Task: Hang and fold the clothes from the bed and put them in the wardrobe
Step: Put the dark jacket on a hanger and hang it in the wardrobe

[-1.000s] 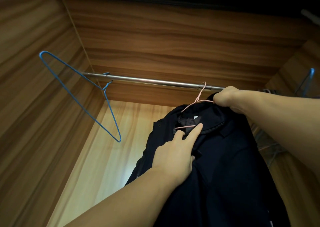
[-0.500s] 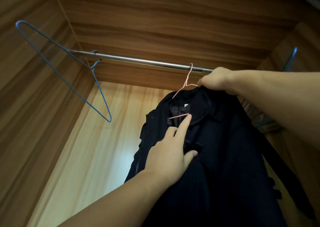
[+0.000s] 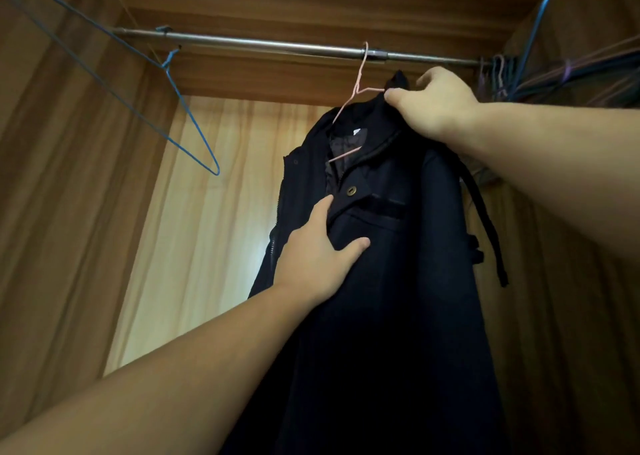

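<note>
Right hand [image 3: 440,108] raised, fingers pinching the dark jacket [image 3: 391,246] collar at the pink wire hanger [image 3: 356,90], hooked mid-rail on the wardrobe's metal rail [image 3: 277,45]. Left hand [image 3: 318,257] flat on jacket front, fingers extended. White neck label unreadable. Blue hanger [image 3: 173,108] at rail's left end; wood-grain walls.

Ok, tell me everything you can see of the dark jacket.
The dark jacket, navy or black cloth, hangs upright on a thin pink wire hanger hooked over the metal rail. Collar open, one brass snap showing, a strap dangling on its right. The right hand pinches its collar; the left hand lies flat on its front.
</note>
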The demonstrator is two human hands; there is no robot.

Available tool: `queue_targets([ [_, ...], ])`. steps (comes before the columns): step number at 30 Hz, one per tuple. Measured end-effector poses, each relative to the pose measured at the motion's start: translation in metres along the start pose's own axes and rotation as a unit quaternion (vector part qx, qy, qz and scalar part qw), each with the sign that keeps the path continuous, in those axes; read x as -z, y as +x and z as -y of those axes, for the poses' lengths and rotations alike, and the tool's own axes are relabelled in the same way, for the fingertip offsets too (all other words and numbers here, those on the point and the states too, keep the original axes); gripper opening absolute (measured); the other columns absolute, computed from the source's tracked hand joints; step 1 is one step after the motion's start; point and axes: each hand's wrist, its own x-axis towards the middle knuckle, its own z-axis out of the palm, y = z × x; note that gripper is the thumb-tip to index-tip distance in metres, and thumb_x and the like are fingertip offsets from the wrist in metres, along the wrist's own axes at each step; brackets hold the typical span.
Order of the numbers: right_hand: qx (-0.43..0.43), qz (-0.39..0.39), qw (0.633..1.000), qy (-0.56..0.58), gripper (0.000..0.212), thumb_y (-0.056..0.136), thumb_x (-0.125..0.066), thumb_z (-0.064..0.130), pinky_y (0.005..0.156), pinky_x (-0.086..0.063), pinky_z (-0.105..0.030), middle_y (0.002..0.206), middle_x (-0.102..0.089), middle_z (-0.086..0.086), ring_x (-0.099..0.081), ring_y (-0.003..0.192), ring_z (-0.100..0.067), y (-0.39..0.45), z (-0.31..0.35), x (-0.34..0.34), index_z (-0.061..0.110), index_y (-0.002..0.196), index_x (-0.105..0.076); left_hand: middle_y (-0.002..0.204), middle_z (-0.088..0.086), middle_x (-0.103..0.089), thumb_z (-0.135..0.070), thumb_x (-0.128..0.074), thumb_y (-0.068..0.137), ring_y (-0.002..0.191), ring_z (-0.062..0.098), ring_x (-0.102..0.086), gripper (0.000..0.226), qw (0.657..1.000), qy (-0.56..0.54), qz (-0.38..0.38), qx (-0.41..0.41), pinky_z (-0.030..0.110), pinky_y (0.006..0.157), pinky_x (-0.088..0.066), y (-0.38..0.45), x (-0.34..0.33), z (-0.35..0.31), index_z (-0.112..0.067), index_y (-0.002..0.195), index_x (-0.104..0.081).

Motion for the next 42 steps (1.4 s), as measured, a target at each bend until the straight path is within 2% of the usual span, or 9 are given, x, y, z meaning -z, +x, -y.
queue_targets([
  [4, -0.002, 0.018, 0.999, -0.05, 0.081, 0.082, -0.064, 0.049, 0.091, -0.04, -0.032, 0.147, -0.038, -0.01, -0.048, 0.125, -0.033, -0.032, -0.006, 0.017, 0.026, 0.149, -0.024, 0.135, -0.011, -0.055, -0.054, -0.069, 0.078, 0.121, 0.013, -0.053, 0.081, 0.999, -0.019, 0.038, 0.013, 0.027, 0.093, -0.041, -0.018, 0.011, -0.002, -0.04, 0.146, -0.028],
  [11, -0.038, 0.04, 0.977, -0.207, 0.084, 0.081, -0.064, 0.051, 0.11, -0.033, -0.048, 0.152, -0.023, -0.009, -0.032, 0.135, -0.04, -0.122, -0.006, 0.031, 0.035, 0.149, -0.018, 0.142, -0.011, -0.046, -0.058, -0.066, 0.079, 0.123, 0.016, -0.051, 0.08, 0.989, -0.07, 0.129, 0.032, 0.042, 0.102, -0.045, -0.079, 0.045, 0.006, -0.044, 0.147, -0.024],
  [14, -0.033, 0.055, 0.956, -0.287, 0.082, 0.082, -0.065, 0.05, 0.109, -0.032, -0.05, 0.153, -0.024, -0.008, -0.027, 0.138, -0.037, -0.172, 0.002, 0.035, 0.034, 0.148, -0.021, 0.146, -0.012, -0.041, -0.056, -0.065, 0.081, 0.129, 0.014, -0.046, 0.076, 0.984, -0.077, 0.16, 0.02, 0.037, 0.104, -0.043, -0.106, 0.065, 0.012, -0.042, 0.146, -0.028],
  [18, -0.074, 0.147, 0.941, -0.296, 0.08, 0.083, -0.066, 0.045, 0.109, -0.035, -0.048, 0.151, -0.027, -0.007, -0.03, 0.136, -0.035, -0.236, 0.016, 0.048, 0.032, 0.148, -0.022, 0.15, -0.01, -0.038, -0.043, -0.065, 0.087, 0.133, 0.011, -0.04, 0.065, 0.972, -0.079, 0.22, 0.036, 0.02, 0.095, -0.033, -0.137, 0.096, 0.018, -0.034, 0.145, -0.038],
  [22, -0.058, 0.276, 0.872, -0.4, 0.083, 0.086, -0.06, 0.047, 0.108, -0.036, -0.047, 0.153, -0.024, -0.003, -0.028, 0.137, -0.031, -0.294, 0.035, 0.076, 0.035, 0.151, -0.009, 0.151, -0.009, -0.036, -0.039, -0.063, 0.088, 0.134, 0.016, -0.039, 0.062, 0.965, -0.017, 0.258, 0.031, 0.033, 0.107, -0.037, -0.166, 0.135, 0.013, -0.033, 0.145, -0.038],
  [25, -0.027, 0.323, 0.831, -0.453, 0.082, 0.087, -0.056, 0.049, 0.109, -0.034, -0.047, 0.157, -0.018, -0.001, -0.021, 0.142, -0.029, -0.327, 0.055, 0.1, 0.037, 0.151, -0.006, 0.15, -0.01, -0.037, -0.039, -0.062, 0.088, 0.134, 0.018, -0.038, 0.061, 0.961, 0.025, 0.274, 0.018, 0.041, 0.107, -0.039, -0.189, 0.164, 0.004, -0.035, 0.144, -0.038],
  [33, -0.122, 0.342, 0.84, -0.403, 0.075, 0.087, -0.058, 0.046, 0.105, -0.039, -0.047, 0.148, -0.03, -0.003, -0.034, 0.134, -0.032, -0.428, 0.102, 0.179, 0.032, 0.15, -0.019, 0.148, -0.003, -0.041, -0.038, -0.063, 0.087, 0.127, 0.024, -0.047, 0.06, 0.93, 0.064, 0.359, 0.044, 0.045, 0.109, -0.037, -0.292, 0.211, -0.03, -0.033, 0.143, -0.041],
  [37, -0.165, 0.346, 0.832, -0.4, 0.069, 0.088, -0.059, 0.047, 0.102, -0.042, -0.044, 0.142, -0.039, -0.005, -0.041, 0.128, -0.031, -0.484, 0.119, 0.219, 0.028, 0.147, -0.028, 0.147, -0.009, -0.041, -0.037, -0.062, 0.087, 0.13, 0.021, -0.041, 0.058, 0.919, 0.03, 0.393, -0.018, 0.041, 0.105, -0.039, -0.328, 0.216, -0.072, -0.036, 0.142, -0.042],
  [42, -0.207, 0.285, 0.826, -0.439, 0.065, 0.089, -0.057, 0.046, 0.102, -0.042, -0.046, 0.144, -0.041, -0.004, -0.042, 0.128, -0.029, -0.545, 0.144, 0.27, 0.029, 0.146, -0.03, 0.145, -0.012, -0.043, -0.037, -0.06, 0.086, 0.129, 0.022, -0.038, 0.059, 0.899, -0.035, 0.421, -0.112, 0.039, 0.103, -0.039, -0.371, 0.21, -0.118, -0.036, 0.142, -0.042],
])
